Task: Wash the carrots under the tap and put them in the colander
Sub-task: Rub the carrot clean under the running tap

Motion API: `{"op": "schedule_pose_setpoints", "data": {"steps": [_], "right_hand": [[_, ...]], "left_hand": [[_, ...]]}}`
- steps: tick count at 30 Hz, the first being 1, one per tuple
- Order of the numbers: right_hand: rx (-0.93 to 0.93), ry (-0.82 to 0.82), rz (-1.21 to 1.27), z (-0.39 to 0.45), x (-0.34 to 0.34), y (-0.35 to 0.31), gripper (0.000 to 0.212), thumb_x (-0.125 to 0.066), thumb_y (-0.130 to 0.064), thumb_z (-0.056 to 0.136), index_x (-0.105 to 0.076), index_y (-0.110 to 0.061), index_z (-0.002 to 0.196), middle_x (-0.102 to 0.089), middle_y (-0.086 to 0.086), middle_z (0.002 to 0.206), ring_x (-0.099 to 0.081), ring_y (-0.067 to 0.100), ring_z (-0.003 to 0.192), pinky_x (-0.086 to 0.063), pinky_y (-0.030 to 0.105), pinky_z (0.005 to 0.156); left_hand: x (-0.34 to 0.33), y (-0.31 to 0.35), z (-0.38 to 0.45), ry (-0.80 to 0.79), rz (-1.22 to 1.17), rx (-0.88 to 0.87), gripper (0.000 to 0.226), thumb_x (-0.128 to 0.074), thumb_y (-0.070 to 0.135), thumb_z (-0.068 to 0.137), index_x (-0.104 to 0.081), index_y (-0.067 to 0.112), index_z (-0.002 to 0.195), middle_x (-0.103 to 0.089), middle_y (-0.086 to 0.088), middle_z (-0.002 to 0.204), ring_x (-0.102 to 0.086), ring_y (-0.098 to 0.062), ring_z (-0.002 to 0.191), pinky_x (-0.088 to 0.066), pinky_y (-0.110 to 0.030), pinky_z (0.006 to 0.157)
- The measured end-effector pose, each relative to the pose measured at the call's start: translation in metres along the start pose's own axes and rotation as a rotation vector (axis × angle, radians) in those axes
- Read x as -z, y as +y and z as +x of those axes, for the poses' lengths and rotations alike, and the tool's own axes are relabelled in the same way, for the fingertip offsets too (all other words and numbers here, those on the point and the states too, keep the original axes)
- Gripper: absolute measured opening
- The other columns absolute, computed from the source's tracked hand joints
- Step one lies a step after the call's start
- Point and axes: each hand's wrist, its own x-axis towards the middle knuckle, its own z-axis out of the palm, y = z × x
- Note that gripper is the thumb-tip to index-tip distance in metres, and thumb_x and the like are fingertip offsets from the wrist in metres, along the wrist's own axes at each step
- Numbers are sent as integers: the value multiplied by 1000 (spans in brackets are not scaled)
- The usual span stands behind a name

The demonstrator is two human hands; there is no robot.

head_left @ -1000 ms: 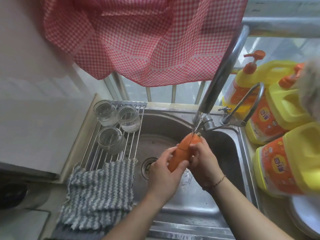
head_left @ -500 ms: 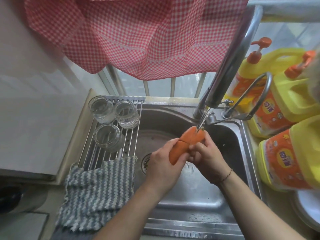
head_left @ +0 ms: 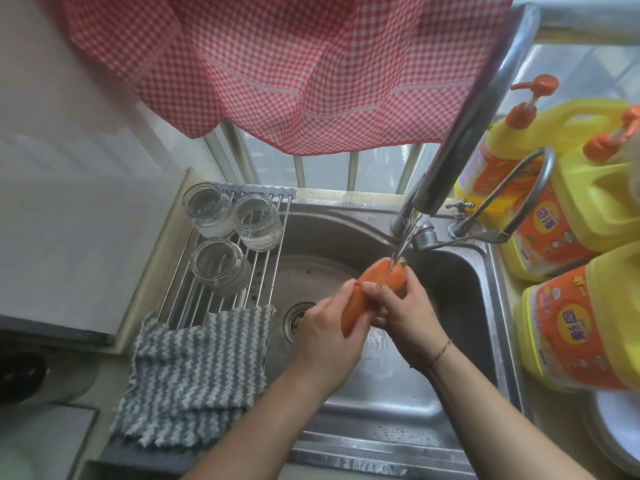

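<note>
An orange carrot [head_left: 381, 277] is held over the steel sink [head_left: 460, 299], its thick stem end up under the stream from the tap [head_left: 460, 133]. My left hand [head_left: 329, 327] grips the carrot's lower, thin end. My right hand [head_left: 405, 310] wraps its fingers round the thick upper part. Water runs onto the carrot's top. No colander is in view.
Three clear glass jars [head_left: 221, 265] stand on a roll-up rack [head_left: 194, 299] over the sink's left side, with a grey striped cloth [head_left: 194, 368] in front. Yellow detergent bottles [head_left: 581, 327] crowd the right counter. A red checked curtain [head_left: 277, 64] hangs above. A white plate [head_left: 620, 420] lies at right.
The carrot's top end has tilted a little further right under the stream, and my right hand's fingers have slid along it. Both hands stay over the sink.
</note>
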Motion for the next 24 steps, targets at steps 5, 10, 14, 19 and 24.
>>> {"op": "schedule_pose_setpoints", "data": {"steps": [5, 10, 14, 19, 24], "right_hand": [[-72, -5, 46, -3, 3, -5, 23, -42, -9, 96, -56, -8, 115, -64, 16, 94, -70, 27, 73, -57, 40, 65], [-78, 78, 88, -7, -4, 5, 47, -53, -14, 78, -55, -24, 125, -52, 16, 87, -53, 27, 64, -56, 44, 69], [-56, 79, 32, -8, 1, 4, 44, -53, -11, 83, -55, -21, 126, -64, 21, 97, -69, 31, 72, -58, 56, 77], [-61, 104, 6, -10, -2, 3, 56, -55, -12, 72, -54, -23, 127, -65, 19, 101, -69, 34, 76, -60, 51, 73], [-75, 97, 17, -10, -3, 1, 37, -54, -11, 81, -58, -20, 117, -64, 13, 93, -69, 29, 68, -56, 37, 58]], "left_hand": [[-2, -9, 2, -48, -138, 77, 50, -59, 45, 93, -59, 18, 136, -73, 7, 102, -68, -4, 91, -54, -27, 84], [-11, -8, -2, -19, -257, 113, 34, -59, 42, 92, -68, 24, 119, -73, 13, 89, -67, -2, 85, -55, -28, 78], [-14, -8, -4, -61, -317, 122, 20, -58, 41, 94, -69, 31, 108, -69, 17, 77, -64, -4, 67, -49, -28, 62], [-14, -7, -4, -56, -333, 121, 11, -60, 30, 98, -70, 31, 103, -67, 21, 76, -62, -1, 68, -43, -19, 63], [-11, -5, -8, -38, -294, 87, 22, -62, 31, 97, -59, 53, 99, -68, 27, 95, -66, 0, 87, -53, -20, 76]]}}
